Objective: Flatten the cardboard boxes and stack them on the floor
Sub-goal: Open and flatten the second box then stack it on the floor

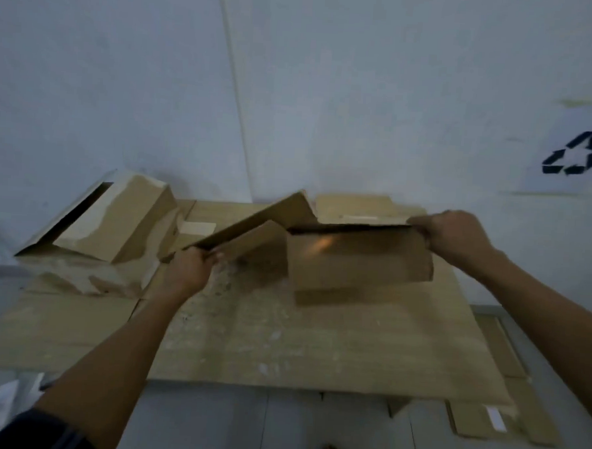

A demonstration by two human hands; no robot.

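Note:
I hold a brown cardboard box (357, 262) in the air above the floor, partly collapsed, with its flaps spread. My left hand (191, 270) grips a long flap at the box's left end. My right hand (457, 234) pinches the top edge at its right end. Below lies a large flattened sheet of cardboard (281, 347) on the floor. A second box (123, 218), torn and still standing up, leans against the wall at the left.
A white wall rises right behind the cardboard, with a recycling sign (572, 153) at the right. Smaller flat cardboard pieces (493, 423) lie at the lower right on the grey tiled floor. White scraps (4, 401) lie at the lower left.

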